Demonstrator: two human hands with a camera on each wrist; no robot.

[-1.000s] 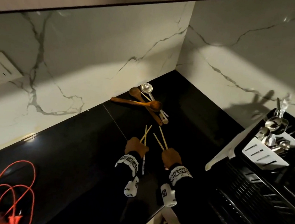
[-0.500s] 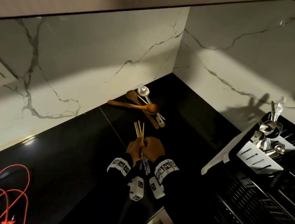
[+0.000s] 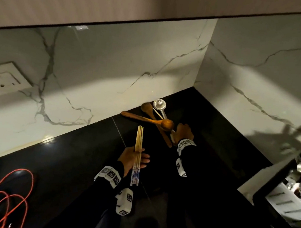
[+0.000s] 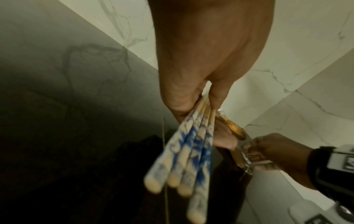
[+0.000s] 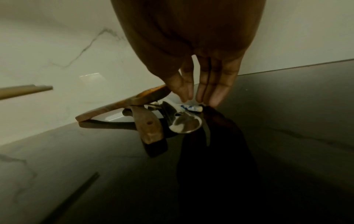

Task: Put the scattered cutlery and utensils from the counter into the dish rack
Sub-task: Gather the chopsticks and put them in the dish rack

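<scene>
Head view: left hand [image 3: 133, 158] clasps four chopsticks [image 3: 139, 140], tips beyond its fingers

Left wrist view: chopsticks are light, stiff, smooth; hold mid-length, bundled

Right wrist view: right hand [image 5: 199, 72], fingers straight and empty, reaches the spoons [image 5: 153, 112] just below its fingertips; lift by handles

Hands parted — left hand [image 3: 131, 157] alone holds chopsticks [image 3: 138, 150]; right hand [image 3: 184, 133] reached spoon pile [image 3: 156, 118].
</scene>
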